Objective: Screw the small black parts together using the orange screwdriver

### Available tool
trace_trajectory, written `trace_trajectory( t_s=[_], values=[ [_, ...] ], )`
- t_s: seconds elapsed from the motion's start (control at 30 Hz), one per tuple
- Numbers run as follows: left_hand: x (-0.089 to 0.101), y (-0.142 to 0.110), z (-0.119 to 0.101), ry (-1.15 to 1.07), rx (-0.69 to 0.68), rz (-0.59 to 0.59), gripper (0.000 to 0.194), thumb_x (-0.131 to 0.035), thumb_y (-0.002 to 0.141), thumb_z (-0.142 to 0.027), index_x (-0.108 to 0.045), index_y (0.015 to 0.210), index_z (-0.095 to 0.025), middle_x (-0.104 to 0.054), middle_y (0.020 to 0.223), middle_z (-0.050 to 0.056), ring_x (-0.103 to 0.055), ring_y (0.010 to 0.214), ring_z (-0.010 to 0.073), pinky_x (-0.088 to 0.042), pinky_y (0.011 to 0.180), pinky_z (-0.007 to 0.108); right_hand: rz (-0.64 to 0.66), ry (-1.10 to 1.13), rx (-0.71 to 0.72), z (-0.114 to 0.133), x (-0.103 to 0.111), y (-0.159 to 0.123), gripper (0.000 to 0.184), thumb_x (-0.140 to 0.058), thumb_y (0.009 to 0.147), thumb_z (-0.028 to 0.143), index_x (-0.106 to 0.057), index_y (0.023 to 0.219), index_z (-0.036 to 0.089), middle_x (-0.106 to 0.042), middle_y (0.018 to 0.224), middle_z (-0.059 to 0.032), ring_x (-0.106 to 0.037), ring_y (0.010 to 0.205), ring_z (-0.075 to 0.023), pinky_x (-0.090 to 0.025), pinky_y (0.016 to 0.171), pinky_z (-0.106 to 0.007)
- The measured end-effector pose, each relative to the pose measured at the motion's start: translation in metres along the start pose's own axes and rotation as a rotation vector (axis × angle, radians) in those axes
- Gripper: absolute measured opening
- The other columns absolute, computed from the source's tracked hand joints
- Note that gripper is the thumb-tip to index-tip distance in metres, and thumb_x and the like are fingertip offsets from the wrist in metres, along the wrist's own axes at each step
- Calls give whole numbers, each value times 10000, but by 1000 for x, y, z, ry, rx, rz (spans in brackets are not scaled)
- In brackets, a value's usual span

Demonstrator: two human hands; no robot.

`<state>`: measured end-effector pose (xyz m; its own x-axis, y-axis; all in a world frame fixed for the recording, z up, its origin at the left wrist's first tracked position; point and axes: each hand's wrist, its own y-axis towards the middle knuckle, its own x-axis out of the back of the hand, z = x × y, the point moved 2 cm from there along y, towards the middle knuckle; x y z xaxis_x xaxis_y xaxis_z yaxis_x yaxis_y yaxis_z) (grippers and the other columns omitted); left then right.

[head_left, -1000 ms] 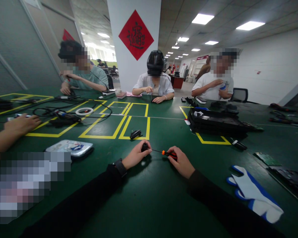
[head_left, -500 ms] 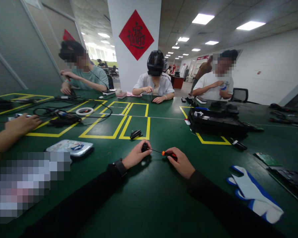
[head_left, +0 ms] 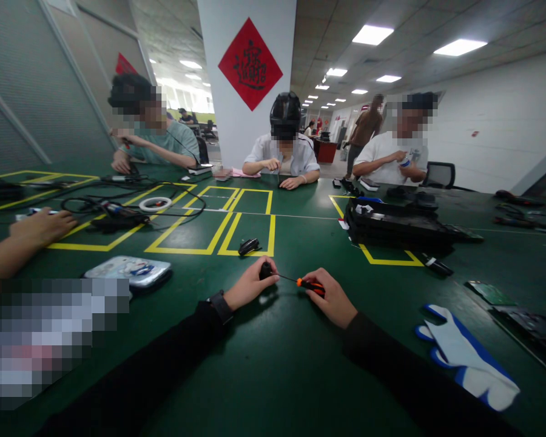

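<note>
My right hand [head_left: 331,297] is closed around the orange-and-black handle of a screwdriver [head_left: 310,285]. Its thin shaft points left, with the tip at a small black part [head_left: 266,271] pinched in the fingers of my left hand [head_left: 250,285]. What kind of part this is I cannot make out, since the fingers cover much of it. Both hands are low over the green table [head_left: 255,376], with a dark watch on the left wrist. Just beyond my left hand lies another small black object [head_left: 249,246], inside a yellow-taped rectangle.
Left of my hands is a silver case [head_left: 130,270]; behind it are cables and a white ring [head_left: 155,204]. A stack of black panels [head_left: 395,221] is at right, with a white-and-blue glove [head_left: 471,355] nearer. A co-worker's hand [head_left: 43,227] rests at far left. Several people are across the table.
My hands and the screwdriver stay nearly in place; the right hand has shifted slightly. In the background a standing person has moved left, and the person at right has lowered a bottle.
</note>
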<state>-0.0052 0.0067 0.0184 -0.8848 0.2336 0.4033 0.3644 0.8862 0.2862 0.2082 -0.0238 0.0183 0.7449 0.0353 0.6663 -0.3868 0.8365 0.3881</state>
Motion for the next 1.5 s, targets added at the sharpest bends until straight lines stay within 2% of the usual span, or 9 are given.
trace_trajectory(
  t_s=[0.2,0.3,0.43,0.6,0.9,1.07,1.2,1.5],
  values=[
    [-1,1,3,-15,9,1,148,-519,779,-295,-489,852,-170,-522,793,2,-487,734,133,-410,712,276,-25,-70,-27,-2,0,0,219,-548,781,202,-545,999,192,-537,947,-55,-494,890,-180,-407,806,-336],
    [-1,2,5,-9,17,-4,152,-521,776,-299,-489,852,-172,-527,799,4,-492,742,138,-409,719,280,-49,-110,-55,-6,-1,0,145,-495,814,209,-580,929,182,-547,901,-57,-484,873,-185,-399,787,-341],
    [0,1,5,-8,9,-10,153,-533,769,-299,-497,847,-173,-540,805,6,-500,746,140,-408,725,280,-31,-129,-35,-7,-1,1,141,-462,833,196,-603,833,182,-552,847,-53,-474,858,-186,-390,775,-341],
    [0,0,3,-22,7,-11,144,-537,766,-280,-499,853,-172,-547,809,7,-506,746,138,-407,731,279,-36,-132,-31,-5,0,0,104,-500,811,200,-577,880,182,-544,875,-52,-471,868,-190,-392,781,-342],
    [0,0,3,-20,4,-1,144,-522,780,-291,-496,862,-175,-542,817,9,-500,754,141,-407,725,278,-37,-117,-57,-4,0,-1,144,-572,762,207,-538,901,190,-529,912,-46,-478,881,-187,-401,783,-329],
    [0,1,5,-18,18,-1,152,-516,782,-301,-496,864,-174,-544,815,9,-496,742,138,-404,710,270,-54,-128,-73,-6,0,0,139,-523,803,241,-556,926,183,-538,915,-55,-474,898,-191,-390,801,-340],
    [0,1,5,-25,11,0,153,-517,782,-299,-491,856,-168,-530,795,2,-485,723,130,-399,702,263,-37,-142,-58,-8,0,1,131,-463,839,218,-582,869,176,-554,867,-52,-471,885,-186,-377,804,-341],
    [0,1,4,-11,1,7,146,-517,788,-292,-488,864,-170,-528,808,4,-488,740,134,-398,711,267,-42,-139,-54,-7,0,0,103,-495,803,179,-566,877,181,-544,872,-47,-468,877,-185,-381,793,-332]
  ],
)
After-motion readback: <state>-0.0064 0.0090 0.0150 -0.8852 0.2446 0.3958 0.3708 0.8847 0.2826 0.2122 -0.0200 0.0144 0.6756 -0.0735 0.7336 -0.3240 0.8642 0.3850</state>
